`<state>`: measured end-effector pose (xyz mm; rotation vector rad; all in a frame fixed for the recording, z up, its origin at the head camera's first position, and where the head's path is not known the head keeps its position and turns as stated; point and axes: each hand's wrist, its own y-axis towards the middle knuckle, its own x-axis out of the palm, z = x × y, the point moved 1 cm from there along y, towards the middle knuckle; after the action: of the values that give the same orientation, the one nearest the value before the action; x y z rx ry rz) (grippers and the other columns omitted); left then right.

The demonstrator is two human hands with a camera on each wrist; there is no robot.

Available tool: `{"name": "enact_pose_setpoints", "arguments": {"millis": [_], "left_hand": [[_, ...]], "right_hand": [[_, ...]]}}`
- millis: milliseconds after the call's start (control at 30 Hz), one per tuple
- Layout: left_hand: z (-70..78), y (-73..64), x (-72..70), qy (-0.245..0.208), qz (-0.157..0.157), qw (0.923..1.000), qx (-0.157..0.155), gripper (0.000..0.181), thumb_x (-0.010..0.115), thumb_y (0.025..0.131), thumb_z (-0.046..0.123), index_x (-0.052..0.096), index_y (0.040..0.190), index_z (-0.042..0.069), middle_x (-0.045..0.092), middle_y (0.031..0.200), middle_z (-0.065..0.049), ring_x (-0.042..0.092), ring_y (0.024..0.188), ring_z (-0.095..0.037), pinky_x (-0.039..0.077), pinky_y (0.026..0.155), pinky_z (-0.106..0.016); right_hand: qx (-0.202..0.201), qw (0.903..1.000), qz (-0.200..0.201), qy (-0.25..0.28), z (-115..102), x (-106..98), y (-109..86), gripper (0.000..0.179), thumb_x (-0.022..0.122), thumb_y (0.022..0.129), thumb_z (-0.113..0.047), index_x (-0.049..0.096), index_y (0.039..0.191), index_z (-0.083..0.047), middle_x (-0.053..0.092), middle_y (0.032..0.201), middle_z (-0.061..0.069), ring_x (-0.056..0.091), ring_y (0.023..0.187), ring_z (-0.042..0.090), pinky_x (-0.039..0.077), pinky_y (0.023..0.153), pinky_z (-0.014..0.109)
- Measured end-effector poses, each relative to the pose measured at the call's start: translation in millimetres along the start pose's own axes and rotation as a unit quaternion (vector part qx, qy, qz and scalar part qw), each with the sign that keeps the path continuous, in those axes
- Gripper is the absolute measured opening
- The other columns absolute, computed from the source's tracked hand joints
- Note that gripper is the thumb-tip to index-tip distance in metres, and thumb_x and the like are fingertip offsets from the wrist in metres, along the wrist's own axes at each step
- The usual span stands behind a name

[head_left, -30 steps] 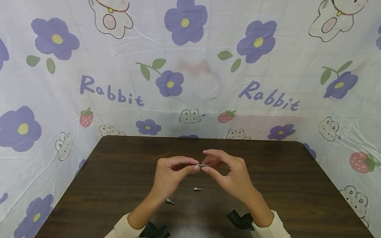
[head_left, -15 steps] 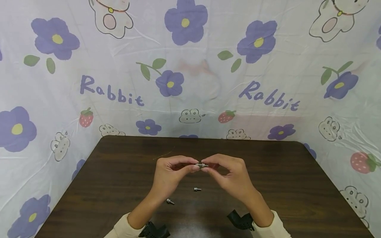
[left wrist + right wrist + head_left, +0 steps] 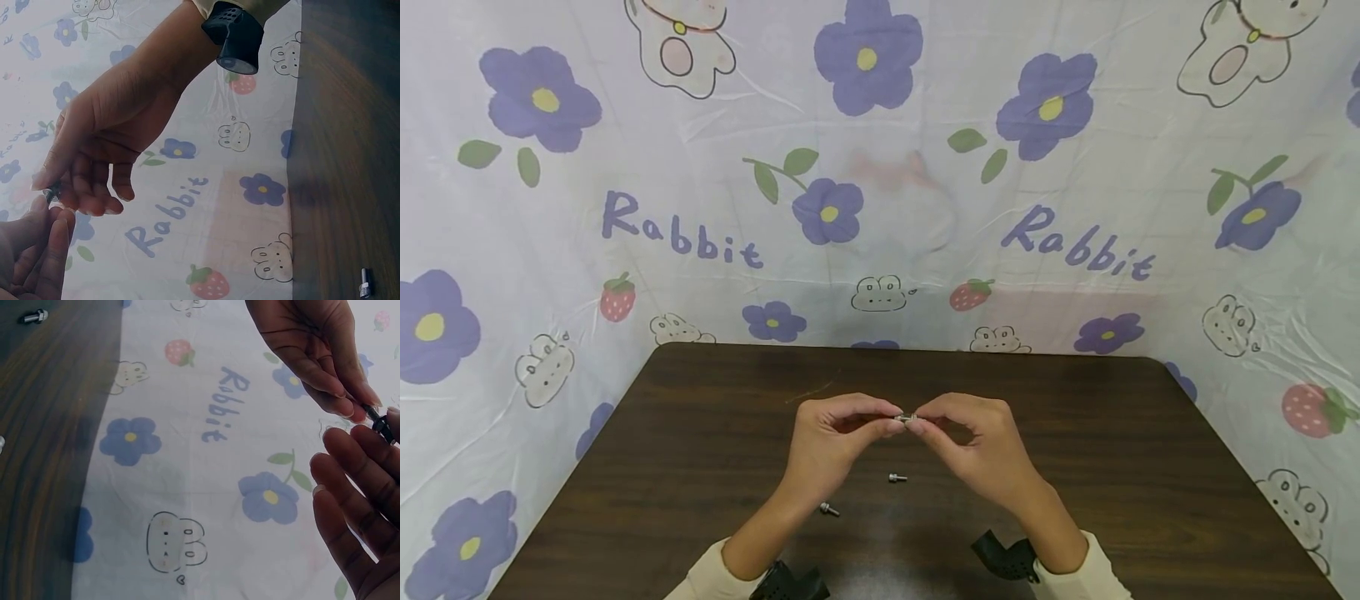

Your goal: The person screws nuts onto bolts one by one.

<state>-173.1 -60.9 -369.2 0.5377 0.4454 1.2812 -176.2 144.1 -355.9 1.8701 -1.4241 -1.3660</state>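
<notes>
Between the two hands, a small metal bolt (image 3: 906,417) lies roughly level above the table. A wider dark collar, perhaps a nut or washer, shows around the bolt (image 3: 379,423) in the right wrist view. My left hand (image 3: 826,442) pinches its left end between thumb and fingertips. On the other end, the thumb and index finger of my right hand (image 3: 988,437) pinch the bolt, covering its tip. My right hand's other fingers are loosely spread in the right wrist view. Fingers hide most of the bolt (image 3: 52,192) in the left wrist view.
Two loose bolts lie on the dark wooden table (image 3: 700,433): one bolt (image 3: 897,477) below the hands, the other bolt (image 3: 829,509) near my left wrist. A printed cloth (image 3: 880,250) hangs behind and at the sides. Black camera mounts (image 3: 1006,557) sit at both wrists.
My right index finger, raised off the bolt a second ago, has come down and closed against the thumb on its right end. The left hand and the loose bolts stay put.
</notes>
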Motion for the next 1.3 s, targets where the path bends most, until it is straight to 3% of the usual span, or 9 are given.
{"name": "enact_pose_setpoints", "arguments": {"millis": [233,367,500,700,1000,1300], "left_hand": [[-0.4,0.9,0.4,0.004,-0.003,1.0000,0.006,0.010,0.079,0.086,0.001,0.079,0.096,0.002,0.076,0.089,-0.010,0.074,0.076,-0.024,0.063,0.069,-0.039],[0.1,1.9,0.0,-0.003,0.001,1.0000,0.008,0.009,0.078,0.087,0.000,0.079,0.096,0.001,0.076,0.089,-0.011,0.075,0.076,-0.025,0.063,0.068,-0.040],[1.3,3.1,-1.4,-0.010,0.006,0.9999,0.006,0.009,0.077,0.088,0.000,0.078,0.096,0.000,0.077,0.091,-0.012,0.075,0.077,-0.027,0.063,0.070,-0.040],[1.2,2.8,-2.6,-0.018,0.007,0.9998,-0.004,0.009,0.077,0.088,0.000,0.078,0.097,-0.001,0.077,0.092,-0.013,0.075,0.079,-0.028,0.063,0.072,-0.041],[0.0,1.3,-2.6,-0.014,0.003,0.9999,-0.003,0.010,0.077,0.088,0.001,0.078,0.097,0.000,0.076,0.091,-0.012,0.075,0.080,-0.027,0.063,0.072,-0.041],[-0.9,0.3,-0.9,-0.011,-0.004,0.9999,0.003,0.009,0.077,0.088,0.001,0.078,0.096,-0.001,0.076,0.090,-0.012,0.075,0.078,-0.025,0.063,0.070,-0.041]], "right_hand": [[0.021,0.9997,-0.012,-0.009,-0.8,-0.3,1.0,0.022,0.068,0.094,0.004,0.076,0.085,-0.014,0.074,0.081,-0.003,0.071,0.075,0.011,0.058,0.071,0.023],[0.028,0.9995,-0.006,-0.009,-1.0,-1.7,1.0,0.012,0.070,0.095,-0.002,0.077,0.096,-0.011,0.075,0.088,0.000,0.071,0.078,0.013,0.059,0.070,0.024],[-0.005,0.9998,0.010,-0.014,-1.2,-2.4,2.3,0.021,0.079,0.090,-0.010,0.074,0.110,-0.007,0.076,0.097,0.005,0.071,0.079,0.014,0.058,0.067,0.026],[-0.051,0.9981,0.031,-0.016,-2.2,-0.2,4.8,0.027,0.084,0.082,0.000,0.075,0.106,-0.007,0.075,0.097,0.004,0.069,0.078,0.013,0.057,0.066,0.024],[-0.033,0.9989,0.030,-0.014,-0.9,2.5,1.8,0.018,0.082,0.085,-0.003,0.077,0.100,-0.009,0.075,0.092,0.002,0.068,0.075,0.010,0.055,0.067,0.019],[-0.003,0.9999,0.015,-0.002,-0.1,2.3,0.7,0.006,0.077,0.090,-0.003,0.077,0.092,-0.009,0.075,0.087,0.001,0.072,0.077,0.013,0.058,0.070,0.021]]}}
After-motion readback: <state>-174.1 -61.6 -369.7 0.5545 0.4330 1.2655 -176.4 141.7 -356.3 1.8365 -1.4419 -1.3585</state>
